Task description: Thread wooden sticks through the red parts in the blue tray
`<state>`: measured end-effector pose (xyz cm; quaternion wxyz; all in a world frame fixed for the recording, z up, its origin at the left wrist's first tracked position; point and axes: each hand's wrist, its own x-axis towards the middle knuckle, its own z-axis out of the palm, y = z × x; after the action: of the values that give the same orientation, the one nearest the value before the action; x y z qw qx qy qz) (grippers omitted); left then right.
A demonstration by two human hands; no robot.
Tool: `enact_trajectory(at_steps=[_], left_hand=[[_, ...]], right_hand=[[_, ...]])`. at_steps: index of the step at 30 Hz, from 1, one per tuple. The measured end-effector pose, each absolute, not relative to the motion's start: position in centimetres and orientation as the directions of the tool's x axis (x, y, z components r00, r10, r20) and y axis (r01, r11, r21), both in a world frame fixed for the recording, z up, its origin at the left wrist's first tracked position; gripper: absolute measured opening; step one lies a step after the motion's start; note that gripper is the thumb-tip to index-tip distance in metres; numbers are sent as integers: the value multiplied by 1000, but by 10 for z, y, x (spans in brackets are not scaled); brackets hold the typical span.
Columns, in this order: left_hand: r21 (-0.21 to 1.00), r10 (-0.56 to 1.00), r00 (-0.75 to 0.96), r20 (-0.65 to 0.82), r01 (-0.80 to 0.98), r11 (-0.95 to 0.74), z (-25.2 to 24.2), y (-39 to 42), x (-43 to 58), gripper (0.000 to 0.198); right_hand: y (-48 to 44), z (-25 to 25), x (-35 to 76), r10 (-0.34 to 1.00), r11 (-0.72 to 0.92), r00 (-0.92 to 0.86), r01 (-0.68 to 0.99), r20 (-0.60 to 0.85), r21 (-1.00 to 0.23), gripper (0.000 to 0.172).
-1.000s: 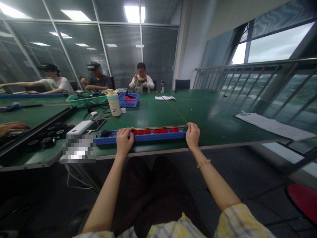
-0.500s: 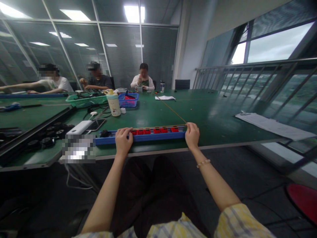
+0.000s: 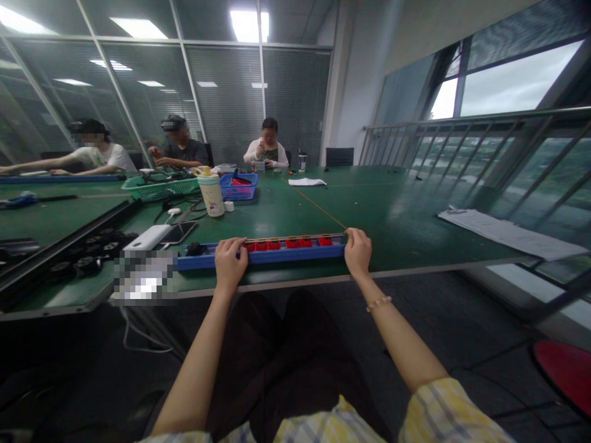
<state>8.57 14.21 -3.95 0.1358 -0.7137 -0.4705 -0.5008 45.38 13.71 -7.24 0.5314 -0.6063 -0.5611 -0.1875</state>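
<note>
A long blue channel (image 3: 290, 256) lies along the table's near edge, with several red blocks (image 3: 292, 243) in a row inside it and a black part (image 3: 196, 248) at its left end. Along its far side runs a thin brownish-orange wire (image 3: 318, 207), which bends at the right end and trails away across the table. My left hand (image 3: 231, 261) is closed with its fingertips on the wire, left of the red blocks. At the channel's right end, my right hand (image 3: 357, 251) pinches the wire where it bends. The fingers hide the exact grip points.
Left of the channel are a phone (image 3: 180, 232), a white adapter (image 3: 148, 239) and a cream cup (image 3: 212, 195). Behind them stand a green basket (image 3: 159, 187) and a blue basket (image 3: 239, 187). Papers (image 3: 508, 232) lie at the right. Several people sit across the table.
Both hands keep their places on the wire and channel. The wire's far, loose stretch has shifted slightly to the left.
</note>
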Motion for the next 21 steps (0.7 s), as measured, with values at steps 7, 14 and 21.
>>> enact_trajectory(at_steps=[7,14,21], left_hand=[[272,530,54,846,812,-517,-39,142,87,26],[280,512,44,858,794,-539,-39,142,86,27],[301,529,34,848,792,-532,-39,142,86,27]], right_hand=[[136,-71,454,487,194,285,886,825,-421,33],[137,-72,455,452,240,284,874,845,-422,33],[135,-71,454,470,229,286,875,835,-428,34]])
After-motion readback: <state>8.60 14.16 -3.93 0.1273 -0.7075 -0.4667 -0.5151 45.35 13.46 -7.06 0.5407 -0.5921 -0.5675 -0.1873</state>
